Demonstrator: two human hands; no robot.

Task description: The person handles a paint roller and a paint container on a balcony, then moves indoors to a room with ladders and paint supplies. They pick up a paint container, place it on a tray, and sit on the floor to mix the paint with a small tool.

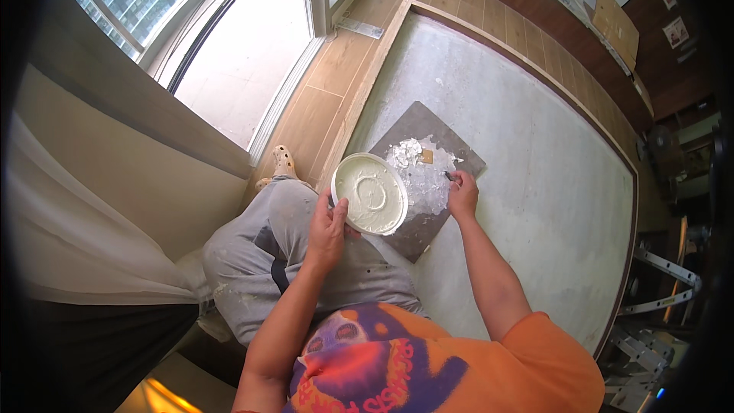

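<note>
My left hand (329, 231) grips the rim of a round white lid (372, 194), tilted so that its inner face shows. Pale, creamy paste coats that face. My right hand (462, 194) is closed over the right part of a dark square board (415, 119), its fingers pinched on a small dark thing, perhaps a tool handle; its kind I cannot make out. White paste (405, 153) is heaped and smeared across the middle of the board. A small brown square piece (427, 156) sits beside the heap.
Beneath the board is a pale grey panel (535, 184) with a raised wooden rim (367, 80). Wood-look flooring (321, 84) runs round it. Curtains (92, 214) and a balcony doorway are at the left. A metal ladder (665, 268) stands at the right.
</note>
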